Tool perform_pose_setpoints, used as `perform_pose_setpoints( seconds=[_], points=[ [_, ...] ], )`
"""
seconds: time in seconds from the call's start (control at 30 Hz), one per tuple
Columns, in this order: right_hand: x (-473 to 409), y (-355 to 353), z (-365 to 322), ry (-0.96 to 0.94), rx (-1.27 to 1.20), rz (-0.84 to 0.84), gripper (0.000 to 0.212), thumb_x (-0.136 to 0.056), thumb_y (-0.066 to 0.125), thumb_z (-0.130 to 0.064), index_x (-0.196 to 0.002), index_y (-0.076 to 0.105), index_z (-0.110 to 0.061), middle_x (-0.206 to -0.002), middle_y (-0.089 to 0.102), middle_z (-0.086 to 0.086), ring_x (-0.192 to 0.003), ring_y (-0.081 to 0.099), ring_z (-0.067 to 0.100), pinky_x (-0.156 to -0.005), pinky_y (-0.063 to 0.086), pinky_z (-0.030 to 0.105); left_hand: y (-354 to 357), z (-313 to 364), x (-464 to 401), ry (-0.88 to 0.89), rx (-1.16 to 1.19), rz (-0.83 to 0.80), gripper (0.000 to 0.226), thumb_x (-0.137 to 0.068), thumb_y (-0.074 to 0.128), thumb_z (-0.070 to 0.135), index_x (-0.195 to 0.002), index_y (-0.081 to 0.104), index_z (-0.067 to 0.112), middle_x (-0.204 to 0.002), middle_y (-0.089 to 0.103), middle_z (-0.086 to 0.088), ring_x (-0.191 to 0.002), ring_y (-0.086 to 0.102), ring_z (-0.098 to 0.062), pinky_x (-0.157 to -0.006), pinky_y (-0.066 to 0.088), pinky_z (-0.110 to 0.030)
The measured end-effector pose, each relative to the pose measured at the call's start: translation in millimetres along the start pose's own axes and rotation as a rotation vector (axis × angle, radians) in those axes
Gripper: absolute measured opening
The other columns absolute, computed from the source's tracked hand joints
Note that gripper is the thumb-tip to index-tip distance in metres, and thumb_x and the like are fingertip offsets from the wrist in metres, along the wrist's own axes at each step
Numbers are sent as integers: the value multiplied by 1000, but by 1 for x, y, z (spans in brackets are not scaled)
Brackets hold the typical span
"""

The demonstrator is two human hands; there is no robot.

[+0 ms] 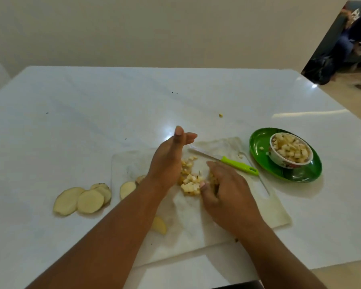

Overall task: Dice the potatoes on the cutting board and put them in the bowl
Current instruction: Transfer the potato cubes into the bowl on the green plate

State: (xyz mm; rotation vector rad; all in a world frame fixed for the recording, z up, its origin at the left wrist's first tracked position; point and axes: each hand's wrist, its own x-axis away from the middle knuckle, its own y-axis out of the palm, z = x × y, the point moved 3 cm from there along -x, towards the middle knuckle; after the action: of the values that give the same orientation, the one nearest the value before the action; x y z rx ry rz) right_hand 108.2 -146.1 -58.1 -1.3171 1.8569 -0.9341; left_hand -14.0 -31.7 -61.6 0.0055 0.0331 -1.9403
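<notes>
Here right hand [223, 189] cups diced potato [190, 184], left hand [169, 157] open.

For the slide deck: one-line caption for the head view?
Both hands gather pale diced potato on white plastic cutting board; green-handled knife lies idle.

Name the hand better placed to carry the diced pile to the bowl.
Right, probably: the right hand already cups the diced potato, and the bowl sits on its side; the left hand is farther.
</notes>
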Motion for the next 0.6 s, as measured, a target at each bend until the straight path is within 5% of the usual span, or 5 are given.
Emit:
perform_pose_setpoints(
  seconds=[0.13,0.27,0.4,0.5,0.6],
  points=[
    [-22,-9,-8,-52,-205,22,46,-85,62,-16,-130,65,-25,-99,70,-11,-83,61,2,-78,47,18,-10,-4,-4,-46,201,17,79,-87,23,84,-120,72,32,-127,71,10,-128,58,-3,-115,37,-40],
    [-43,9,-21,-154,-77,-65,43,-90,63,-20,-133,63,-18,-123,66,-7,-113,57,5,-101,44,27,-12,-6,-7,-71,230,49,78,-79,28,91,-116,73,38,-126,71,13,-128,58,-1,-118,36,-41],
    [-48,12,-26,-188,-225,-112,36,-82,63,-20,-117,72,-22,-103,70,-15,-90,65,-1,-80,50,17,-14,-8,-9,-96,248,57,76,-76,30,94,-109,75,43,-126,71,14,-129,57,-3,-117,37,-42],
    [-60,12,-31,-234,-126,-68,36,-83,64,-40,-116,69,-27,-104,67,-15,-93,60,1,-82,49,20,-16,-7,-8,-114,269,62,76,-79,29,92,-111,75,40,-126,71,14,-125,61,-4,-113,43,-41],
    [-57,25,-42,-378,-9,-182,25,-84,65,-40,-107,65,-28,-94,57,-16,-88,51,4,-79,42,20,-15,-7,-7,-119,273,66,76,-79,30,91,-110,76,39,-125,72,15,-124,62,-3,-112,44,-39]
  ],
)
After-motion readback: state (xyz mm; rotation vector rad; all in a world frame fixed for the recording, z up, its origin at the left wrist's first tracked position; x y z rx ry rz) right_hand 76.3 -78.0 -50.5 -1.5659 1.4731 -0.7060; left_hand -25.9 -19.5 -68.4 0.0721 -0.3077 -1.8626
